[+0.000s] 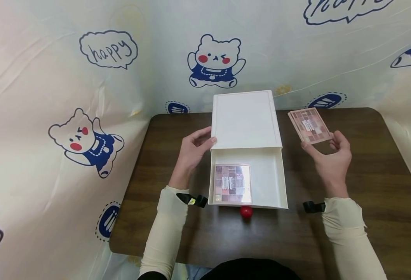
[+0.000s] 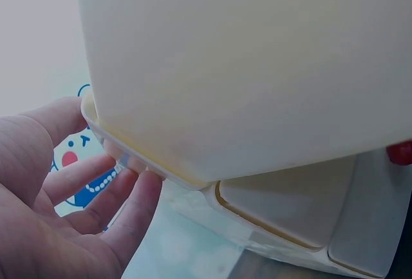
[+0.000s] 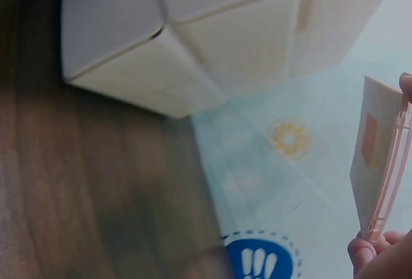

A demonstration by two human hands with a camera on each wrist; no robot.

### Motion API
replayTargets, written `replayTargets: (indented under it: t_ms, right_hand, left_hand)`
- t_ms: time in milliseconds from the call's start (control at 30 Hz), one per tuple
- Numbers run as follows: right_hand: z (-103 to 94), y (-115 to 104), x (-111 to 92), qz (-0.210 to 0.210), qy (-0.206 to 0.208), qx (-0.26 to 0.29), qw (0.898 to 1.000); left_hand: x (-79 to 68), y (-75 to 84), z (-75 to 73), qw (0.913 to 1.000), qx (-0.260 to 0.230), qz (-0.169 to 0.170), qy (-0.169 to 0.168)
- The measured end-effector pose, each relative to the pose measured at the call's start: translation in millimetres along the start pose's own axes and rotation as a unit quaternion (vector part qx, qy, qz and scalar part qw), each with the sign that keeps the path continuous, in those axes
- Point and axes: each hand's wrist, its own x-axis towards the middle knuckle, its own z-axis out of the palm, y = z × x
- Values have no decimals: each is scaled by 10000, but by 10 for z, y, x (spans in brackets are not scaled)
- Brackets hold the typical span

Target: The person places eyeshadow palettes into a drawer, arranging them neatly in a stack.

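Note:
A white drawer box (image 1: 244, 118) stands on the table with its drawer (image 1: 269, 179) pulled out towards me. In the drawer's left part lies an eyeshadow palette (image 1: 228, 184) with a pink and purple grid on its lid. My left hand (image 1: 195, 149) grips the left front edge of the box, thumb at the rim and fingers along the side. To the right of the box, my right hand (image 1: 333, 163) holds a second pink eyeshadow palette (image 1: 309, 125) by its near end, raised and tilted. The right wrist view shows this palette (image 3: 376, 156) nearly edge-on.
A red ball-shaped knob (image 1: 246, 212) sits at the drawer's front. The dark wooden table (image 1: 377, 163) reaches out on both sides of the box. Behind it hangs a pale curtain (image 1: 156, 46) printed with cartoon bears.

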Motion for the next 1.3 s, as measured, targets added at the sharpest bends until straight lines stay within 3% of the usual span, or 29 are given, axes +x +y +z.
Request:
replayTargets:
  t_ms: [233,400,567,767,1133,1300]
  right_hand:
    - [-53,-202,-62,-693,3,308,9971]
    - [-68,-341,-143,-1331,-280,520,9893]
    - [-72,-618,-293,-2230,-894,872,9668]
    - [-46,-899,-432,-3060,-1542,836,9357]
    - [24,-1118,-524,-3650,-2567,341,8943]
    - [90,-1090,-524,-3805,-2948,-7,8766]
  left_hand:
    - [9,5,2,10000,-20,-8,7]
    - [-3,0,-13,9999,-27,-100,21]
    - [-12,-2,-21,9999,-35,-109,20]
    - [-4,3,-12,9999,-88,-103,16]
    - [19,6,4,10000,-11,5,17]
    - [8,4,-9,10000,-73,-29,-17]
